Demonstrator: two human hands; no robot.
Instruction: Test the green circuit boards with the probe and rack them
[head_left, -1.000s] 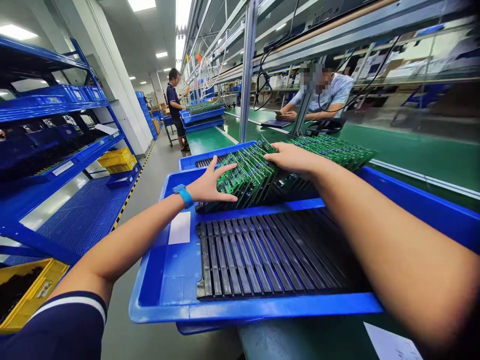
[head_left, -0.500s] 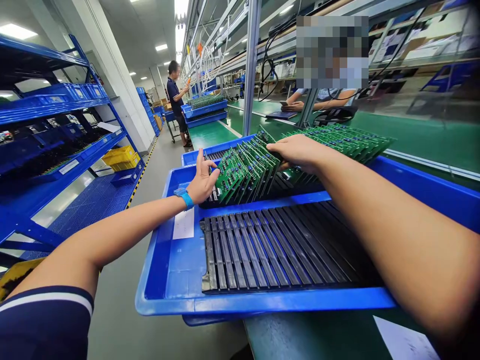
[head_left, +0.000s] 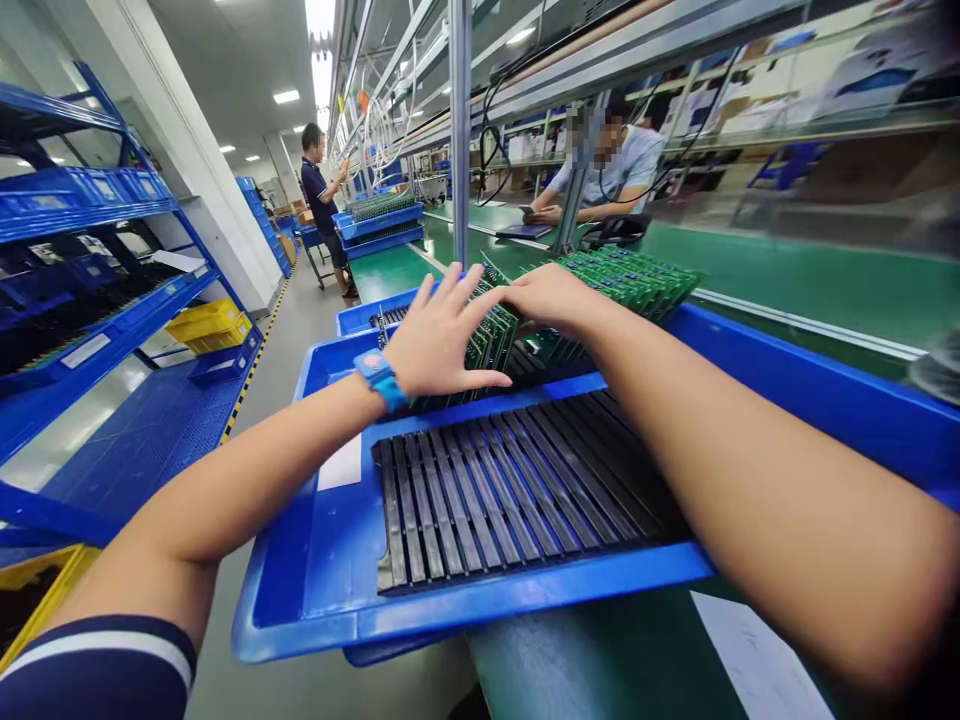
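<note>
My left hand (head_left: 439, 340) is open, with its fingers spread over the left end of a row of green circuit boards (head_left: 495, 342). It covers much of that row. My right hand (head_left: 551, 298) is closed at the row's right end, its curled fingers against the boards and partly hidden. The two hands nearly meet at the fingertips. These boards lean on edge at the far side of a blue tray (head_left: 300, 570). In front of them lies a slotted black rack (head_left: 480, 500), its slots bare in the visible part. More circuit boards (head_left: 630, 285) stand behind my right hand.
A paper label (head_left: 341, 462) lies in the tray's left side. A paper sheet (head_left: 757, 650) rests on the green bench. A metal post (head_left: 460, 140) rises behind. Blue shelving (head_left: 90, 215) stands left across the aisle. Two people are farther off, one seated across the bench.
My left hand has moved from the row's left end to over the boards, and its fingers have spread. My right hand stays at the row's right end. The view has shifted.
</note>
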